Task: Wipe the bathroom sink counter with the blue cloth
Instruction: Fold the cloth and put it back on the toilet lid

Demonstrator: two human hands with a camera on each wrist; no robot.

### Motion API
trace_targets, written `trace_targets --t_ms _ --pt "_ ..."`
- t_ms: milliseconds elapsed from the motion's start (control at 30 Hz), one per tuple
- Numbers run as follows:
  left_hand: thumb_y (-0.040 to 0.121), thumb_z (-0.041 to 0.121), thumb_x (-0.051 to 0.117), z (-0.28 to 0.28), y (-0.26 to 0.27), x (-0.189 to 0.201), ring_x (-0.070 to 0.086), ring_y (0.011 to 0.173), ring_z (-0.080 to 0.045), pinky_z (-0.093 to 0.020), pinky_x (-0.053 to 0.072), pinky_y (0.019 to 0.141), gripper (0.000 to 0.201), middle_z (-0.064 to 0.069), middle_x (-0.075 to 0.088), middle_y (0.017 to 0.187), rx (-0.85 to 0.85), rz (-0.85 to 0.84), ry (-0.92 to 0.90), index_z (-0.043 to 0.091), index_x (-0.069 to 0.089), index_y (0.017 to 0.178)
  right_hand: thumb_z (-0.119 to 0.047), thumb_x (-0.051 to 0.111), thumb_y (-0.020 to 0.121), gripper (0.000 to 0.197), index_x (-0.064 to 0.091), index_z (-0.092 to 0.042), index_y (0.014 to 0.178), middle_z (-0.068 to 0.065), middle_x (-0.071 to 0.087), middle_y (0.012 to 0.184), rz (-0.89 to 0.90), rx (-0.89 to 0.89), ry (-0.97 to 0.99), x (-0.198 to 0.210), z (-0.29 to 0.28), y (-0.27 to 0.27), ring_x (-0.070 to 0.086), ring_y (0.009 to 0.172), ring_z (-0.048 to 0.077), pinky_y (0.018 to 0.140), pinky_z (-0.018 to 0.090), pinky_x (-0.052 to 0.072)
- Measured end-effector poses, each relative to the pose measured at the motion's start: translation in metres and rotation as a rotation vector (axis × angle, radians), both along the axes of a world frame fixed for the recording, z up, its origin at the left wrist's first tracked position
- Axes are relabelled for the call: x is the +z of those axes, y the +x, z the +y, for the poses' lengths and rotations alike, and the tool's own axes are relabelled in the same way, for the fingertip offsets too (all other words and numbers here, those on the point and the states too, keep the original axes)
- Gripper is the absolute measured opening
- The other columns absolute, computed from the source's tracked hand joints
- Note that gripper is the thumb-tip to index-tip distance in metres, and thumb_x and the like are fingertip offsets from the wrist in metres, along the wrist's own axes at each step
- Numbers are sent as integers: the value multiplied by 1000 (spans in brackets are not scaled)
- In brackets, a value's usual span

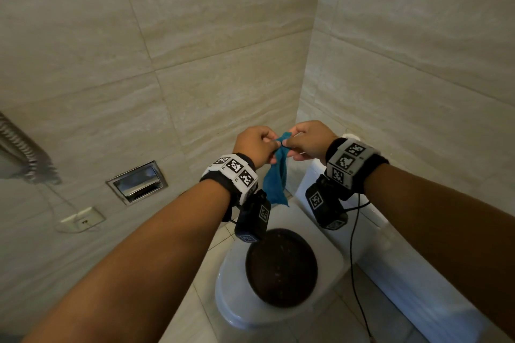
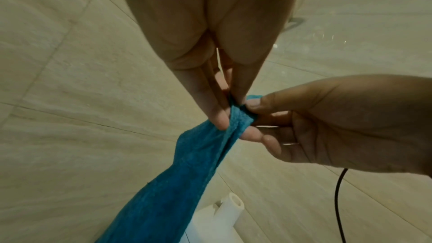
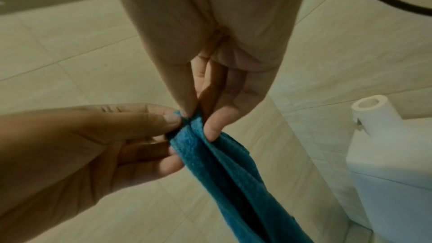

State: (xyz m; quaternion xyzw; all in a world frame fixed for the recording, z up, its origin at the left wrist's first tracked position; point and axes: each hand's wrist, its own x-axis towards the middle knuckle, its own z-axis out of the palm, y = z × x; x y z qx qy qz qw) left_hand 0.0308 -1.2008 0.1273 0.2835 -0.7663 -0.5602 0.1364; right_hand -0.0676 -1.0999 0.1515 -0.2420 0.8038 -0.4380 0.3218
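Both forearms extended forward, raised above toilet (image 1: 278,312). Left hand (image 1: 255,145) and right hand (image 1: 309,143) knuckles up, nearly touching, each pinching top edge of blue cloth (image 1: 276,178) between thumb and fingertips. Cloth hangs bunched between wrists, above toilet lid.

A white toilet (image 1: 278,312) with a dark round seat cover (image 1: 281,267) stands near, its cistern (image 1: 390,253) against the right tiled wall (image 1: 418,36). A metal recessed holder (image 1: 138,182) and a white wall socket (image 1: 82,220) sit on the left.
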Motion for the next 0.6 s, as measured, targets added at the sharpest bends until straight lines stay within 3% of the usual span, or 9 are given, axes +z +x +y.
trace_targets --t_ms 100,233,333,433,533,600 --pt "91 5 58 1 1 2 64 56 -19 -36 60 68 16 -9 64 70 11 2 17 12 61 77 1 63 80 17 56 -10 92 5 59 75 36 78 0 0 1 2 59 72 16 64 27 53" --pt "91 8 52 3 1 9 70 73 -30 -37 60 72 16 -18 69 86 -14 -11 110 6 66 84 -7 78 68 41 52 -11 99 0 57 78 154 135 28 -2 2 4 59 76 16 71 35 54" --pt "92 10 49 3 3 12 69 78 -28 -39 59 79 21 -18 69 88 -37 9 171 5 67 85 -9 76 70 33 54 -12 94 -3 53 70 200 97 -15 -6 2 2 58 73 16 71 35 55" --pt "92 10 48 -4 8 9 66 78 -22 -35 58 75 21 -8 67 87 -28 27 130 13 67 85 -7 66 79 16 58 -13 92 -3 54 70 246 98 -52 -4 5 -3 58 77 18 64 27 53" --pt "88 11 54 -15 14 0 61 86 -21 -31 51 71 22 -1 61 93 -7 -34 -67 24 61 104 -8 61 86 14 58 -15 98 -4 54 72 232 99 -119 1 10 -3 55 73 12 66 22 47" --pt "85 14 63 -20 16 -3 56 101 -22 -32 45 82 49 -6 56 117 -74 -169 -137 27 47 130 -8 58 88 17 58 -12 105 0 57 77 167 104 -181 4 13 -4 55 77 13 74 26 46"
